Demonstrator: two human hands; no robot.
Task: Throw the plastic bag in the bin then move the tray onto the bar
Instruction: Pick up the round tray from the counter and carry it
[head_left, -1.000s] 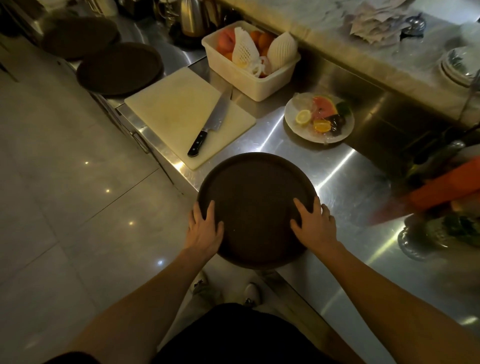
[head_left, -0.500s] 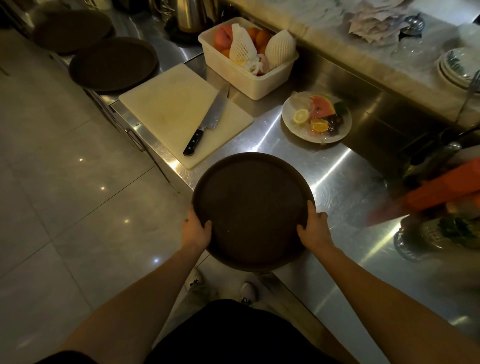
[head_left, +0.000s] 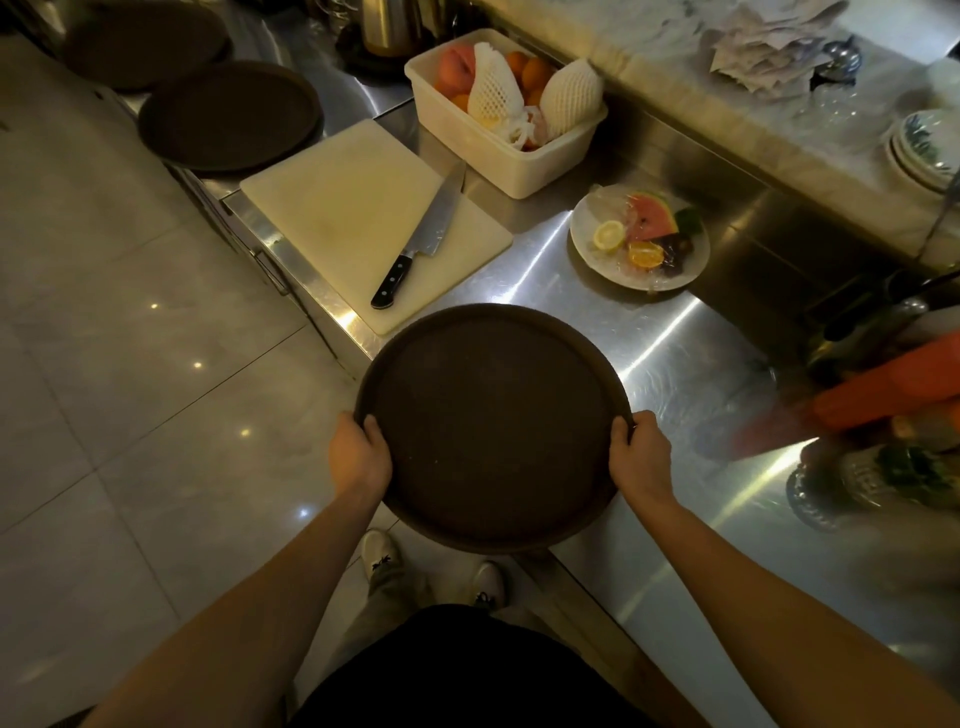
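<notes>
Head view, looking down: grey tiled floor (head_left: 130, 364) fills the left side. Long stainless-steel desk (head_left: 675, 374) runs diagonally from upper left to lower right, with a raised pale marble bar ledge (head_left: 737, 119) behind it along its far side.

Round dark-brown tray (head_left: 493, 426) sits at centre, its near part overhanging the desk edge above the floor and the person's white shoes (head_left: 431, 566). Cannot tell whether it rests on the desk or is lifted clear. Left hand (head_left: 361, 457) is closed on the tray's left rim, thumb over the top. Right hand (head_left: 640, 454) is closed on the right rim, thumb over the top likewise.

Two more round dark trays (head_left: 228, 117) lie at upper left. White rectangular cutting board (head_left: 374, 218) lies just beyond the held tray, with a black-handled kitchen knife (head_left: 421, 239) on it, blade pointing away. Cream plastic tub of fruit (head_left: 506, 111) stands beside the board's far corner. White plate of cut fruit under cling film (head_left: 640, 236) sits to the right, apart from the tray.
</notes>
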